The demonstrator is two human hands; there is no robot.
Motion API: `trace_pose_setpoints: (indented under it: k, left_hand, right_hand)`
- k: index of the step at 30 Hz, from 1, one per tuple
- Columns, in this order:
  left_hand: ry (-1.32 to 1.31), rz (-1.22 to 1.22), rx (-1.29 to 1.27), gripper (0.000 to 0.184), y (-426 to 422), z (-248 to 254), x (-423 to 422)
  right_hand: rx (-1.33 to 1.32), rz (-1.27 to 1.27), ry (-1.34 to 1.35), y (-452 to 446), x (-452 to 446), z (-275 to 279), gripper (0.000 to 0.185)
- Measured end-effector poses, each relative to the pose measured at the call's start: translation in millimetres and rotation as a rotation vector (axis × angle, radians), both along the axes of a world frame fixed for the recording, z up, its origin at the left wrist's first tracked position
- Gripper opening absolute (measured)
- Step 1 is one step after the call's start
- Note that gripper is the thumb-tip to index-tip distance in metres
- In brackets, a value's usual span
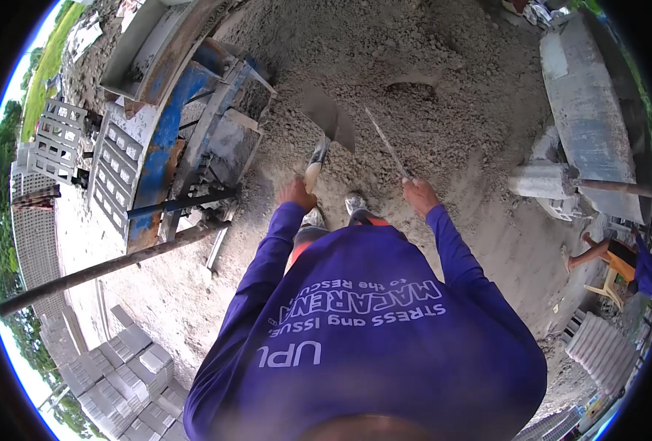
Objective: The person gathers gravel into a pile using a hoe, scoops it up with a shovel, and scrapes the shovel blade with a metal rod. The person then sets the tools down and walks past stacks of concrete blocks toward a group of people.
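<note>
My left hand (297, 194) is wrapped round the handle of a shovel (329, 121), whose wide metal blade points away from me over the grey sand mix (443, 95). My right hand (420, 196) is closed on one end of a thin, pale rod (387, 141). The rod slants forward and to the left, its far tip near the shovel blade but apart from it. Both forearms are stretched out in front of my body, and my shoes show between the hands on the dusty ground.
At the left stands a blue, rusty block machine (165, 140) with a block mould (117, 163) and long bars. Stacked blocks (131, 378) lie lower left. A large metal drum (590, 110) is at the right, near a seated person (620, 259) and piled sacks (601, 351).
</note>
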State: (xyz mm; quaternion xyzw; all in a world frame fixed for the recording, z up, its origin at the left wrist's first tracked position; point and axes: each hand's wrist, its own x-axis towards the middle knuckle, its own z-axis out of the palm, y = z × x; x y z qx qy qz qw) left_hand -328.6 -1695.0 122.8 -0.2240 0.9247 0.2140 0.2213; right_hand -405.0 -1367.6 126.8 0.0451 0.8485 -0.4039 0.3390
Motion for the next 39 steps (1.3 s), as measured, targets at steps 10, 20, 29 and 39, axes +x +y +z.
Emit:
trace_pose_setpoints:
  k: [10, 20, 29, 39]
  left_hand:
    - [-0.072, 0.144, 0.421, 0.029, -20, -73, -8]
    - [-0.265, 0.389, 1.185, 0.058, -12, 59, -37]
    - [-0.134, 0.032, 1.692, 0.039, -10, 130, -214]
    - [0.006, 0.677, 1.172, 0.055, 2, 46, -310]
  right_hand:
    - [-0.162, -0.658, -0.322, 47, 102, -26, 0.035]
    - [-0.103, -1.08, -0.573, 111, 202, -82, 0.032]
    - [-0.044, -1.136, -0.606, 99, 232, -110, 0.039]
    - [0.022, -1.049, -0.576, 45, 245, -70, 0.048]
